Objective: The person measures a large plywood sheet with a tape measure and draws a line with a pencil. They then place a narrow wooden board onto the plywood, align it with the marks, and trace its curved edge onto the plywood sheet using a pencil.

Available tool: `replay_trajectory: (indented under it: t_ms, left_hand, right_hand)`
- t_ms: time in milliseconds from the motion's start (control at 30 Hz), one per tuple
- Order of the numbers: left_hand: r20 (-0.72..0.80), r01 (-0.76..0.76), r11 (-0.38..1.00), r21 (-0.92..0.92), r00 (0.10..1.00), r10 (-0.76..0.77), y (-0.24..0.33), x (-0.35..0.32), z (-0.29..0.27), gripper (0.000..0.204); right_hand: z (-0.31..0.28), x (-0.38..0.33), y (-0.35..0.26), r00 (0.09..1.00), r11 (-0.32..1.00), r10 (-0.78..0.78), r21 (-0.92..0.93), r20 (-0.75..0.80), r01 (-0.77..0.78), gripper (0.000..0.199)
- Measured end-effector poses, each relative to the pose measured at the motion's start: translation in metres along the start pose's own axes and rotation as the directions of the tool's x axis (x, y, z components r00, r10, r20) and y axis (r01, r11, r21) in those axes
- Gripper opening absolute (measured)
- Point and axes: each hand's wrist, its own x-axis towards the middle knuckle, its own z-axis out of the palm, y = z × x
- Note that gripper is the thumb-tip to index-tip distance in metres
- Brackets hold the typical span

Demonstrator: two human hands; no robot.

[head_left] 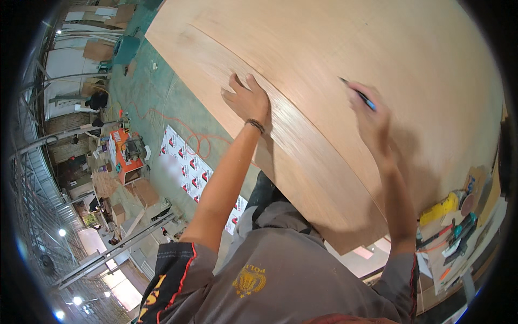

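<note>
A long wooden board (302, 137) lies on top of a large plywood sheet (410, 59). My left hand (247, 100) rests on the board near its left edge, fingers spread, and holds nothing. In my right hand (372, 119) is a dark pen with a blue part (367, 100). Its tip points up and left, close above the plywood to the right of the board; whether it touches the sheet I cannot tell.
At the lower right lie a yellow power tool (440, 209) and hand tools with green and black handles (461, 237). An orange hose (199, 141) crosses the green floor beside a printed white sheet (186, 167). Farther left stands an orange workbench (120, 156).
</note>
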Motion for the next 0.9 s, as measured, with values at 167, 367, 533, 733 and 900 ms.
replay_trajectory:
  t_ms: [167, 367, 533, 733, 900]
  left_hand:
    - [-0.040, -0.007, 0.998, 0.068, 0.999, 0.010, 0.012, 0.001, -0.001, 0.060]
    - [-0.031, -0.085, 0.983, 0.163, 0.995, 0.091, -0.004, 0.012, -0.010, 0.055]
    - [0.080, -0.086, 0.983, 0.161, 0.994, 0.074, 0.001, 0.015, -0.002, 0.050]
    - [0.088, -0.085, 0.972, 0.220, 0.994, 0.067, -0.001, 0.022, -0.011, 0.053]
    - [0.078, -0.083, 0.978, 0.190, 0.995, 0.069, -0.003, 0.020, -0.005, 0.052]
  right_hand:
    - [0.143, 0.125, -0.023, 0.951, 0.978, -0.203, -0.005, 0.234, 0.210, 0.025]
    - [0.315, 0.218, -0.061, 0.903, 0.977, -0.205, 0.029, 0.377, 0.209, 0.029]
    - [0.417, 0.297, -0.042, 0.883, 0.944, -0.244, -0.110, 0.401, 0.311, 0.032]
    - [0.484, 0.341, -0.061, 0.826, 0.861, -0.334, -0.208, 0.455, 0.463, 0.032]
    - [0.457, 0.341, -0.070, 0.750, 0.786, -0.375, -0.241, 0.546, 0.569, 0.033]
